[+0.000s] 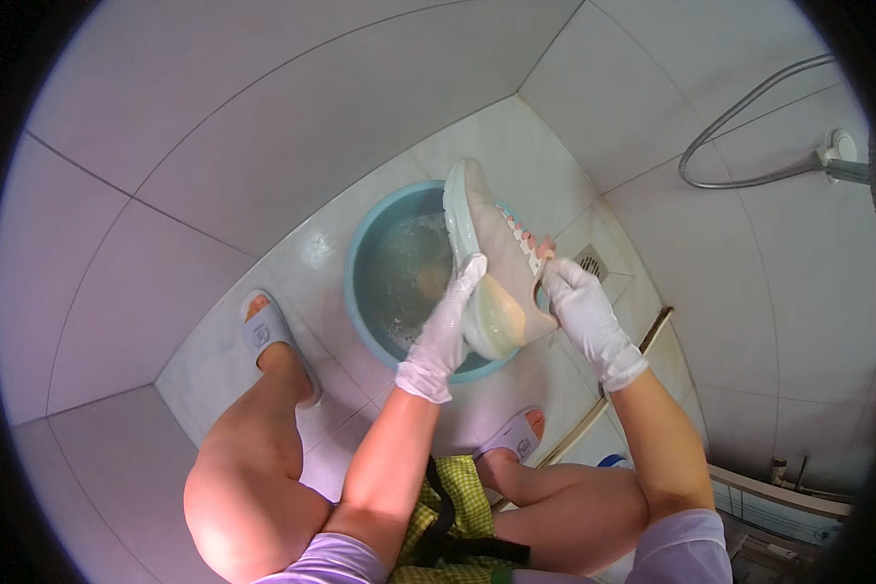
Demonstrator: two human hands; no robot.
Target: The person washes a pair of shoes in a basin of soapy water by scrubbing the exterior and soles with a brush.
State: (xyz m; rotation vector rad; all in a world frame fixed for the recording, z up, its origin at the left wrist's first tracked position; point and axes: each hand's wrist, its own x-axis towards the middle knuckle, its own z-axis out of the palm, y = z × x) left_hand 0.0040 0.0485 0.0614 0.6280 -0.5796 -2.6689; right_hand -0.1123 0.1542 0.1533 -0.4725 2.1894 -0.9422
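Observation:
A pale sneaker (492, 229) with a thick white sole and pinkish-orange laces (528, 238) is held tilted above a blue basin (356, 282), toe pointing away from me. Both my hands wear thin white gloves. My left hand (446, 331) grips the shoe along its sole near the heel, the fingers partly hidden behind it. At the ankle opening, by the top of the laces, my right hand (582, 307) is closed on the shoe's upper edge. Cloudy water (399, 268) with some foam fills part of the basin.
The basin stands on a tiled floor (219, 341) near a wall corner. A floor drain (591, 263) lies right of it, beside a raised strip (579, 428). A shower hose (711, 175) hangs on the right wall. My slippered feet (263, 331) flank the basin.

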